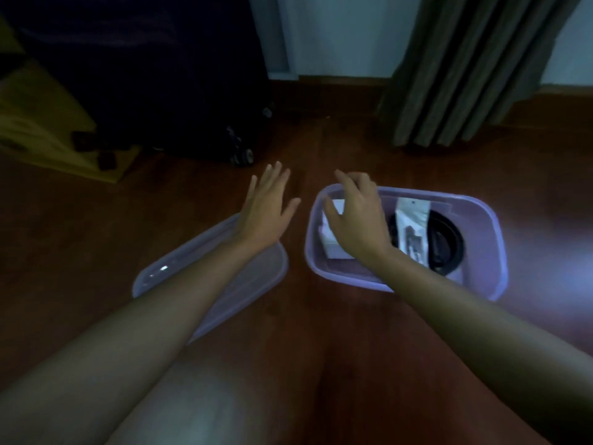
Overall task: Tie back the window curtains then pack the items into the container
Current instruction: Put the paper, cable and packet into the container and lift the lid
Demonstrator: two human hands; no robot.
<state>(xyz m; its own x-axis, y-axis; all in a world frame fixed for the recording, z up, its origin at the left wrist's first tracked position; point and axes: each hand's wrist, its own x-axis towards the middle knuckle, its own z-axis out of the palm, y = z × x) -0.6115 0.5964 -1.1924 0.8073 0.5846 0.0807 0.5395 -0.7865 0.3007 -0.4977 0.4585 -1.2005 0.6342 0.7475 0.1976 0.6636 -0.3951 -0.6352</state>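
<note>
A clear purple-tinted container (491,248) sits on the wooden floor at centre right. Inside it lie a white box (333,248), a flat printed packet (412,226) and a black round item (449,242). My right hand (356,220) hovers over the container's left end, fingers loosely curled above the white box; whether it touches the box is unclear. My left hand (268,207) is spread flat above the floor, left of the container. The container's lid (244,284) lies on the floor under my left forearm. A grey pleated curtain (465,69) hangs at the upper right.
A dark wheeled suitcase (160,75) stands at the upper left, against a yellowish piece of furniture (38,123). A pale wall (346,33) and skirting board run behind. My knee (199,399) shows at the bottom.
</note>
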